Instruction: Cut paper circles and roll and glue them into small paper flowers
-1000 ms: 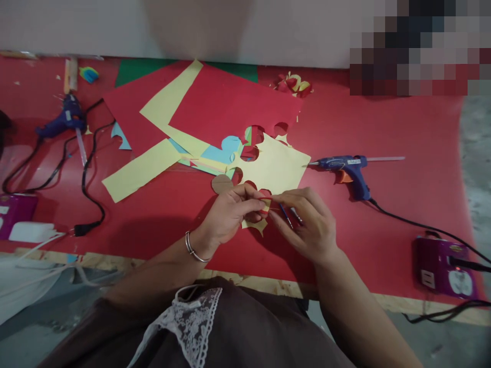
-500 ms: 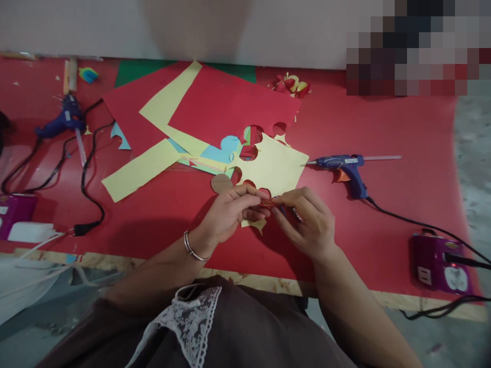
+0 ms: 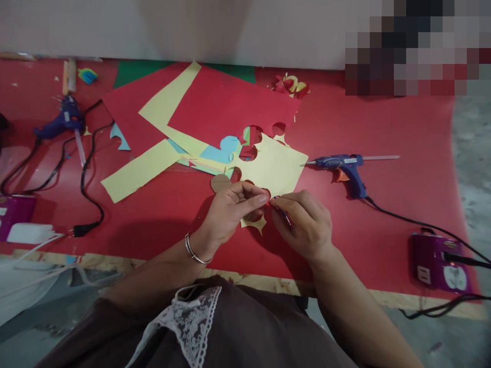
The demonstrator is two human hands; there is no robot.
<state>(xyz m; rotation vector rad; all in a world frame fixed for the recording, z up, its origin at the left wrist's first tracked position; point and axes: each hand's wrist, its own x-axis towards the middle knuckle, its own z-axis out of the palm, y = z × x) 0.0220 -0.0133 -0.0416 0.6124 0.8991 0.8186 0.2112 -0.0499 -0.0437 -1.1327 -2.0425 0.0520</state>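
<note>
My left hand (image 3: 232, 207) is closed in a pinch, thumb on top, on a small red paper piece (image 3: 267, 203) mostly hidden by the fingers. Against its right side rest the pinched fingertips of my right hand (image 3: 307, 222). A thin, shiny tool (image 3: 286, 217) with a bluish tip pokes out under the right fingers; its kind is unclear. Just beyond both hands lies a pale yellow sheet (image 3: 284, 163) with round bites cut from its edge. A brown cardboard disc (image 3: 220, 184) lies by the left knuckles, and a yellow scrap (image 3: 258, 225) sits below the hands.
To the right lies a blue glue gun (image 3: 341, 166), its nozzle at the yellow sheet's corner. Another glue gun (image 3: 65, 118) lies at the left with looping black cables. A purple power box (image 3: 437, 263) stands at the right front. Red card (image 3: 230, 102) and curled scraps (image 3: 293, 86) lie farther back.
My left thumb has straightened and moved over the red piece, which now shows less. The right fingers have curled in more, and the thin tool has shifted slightly.
</note>
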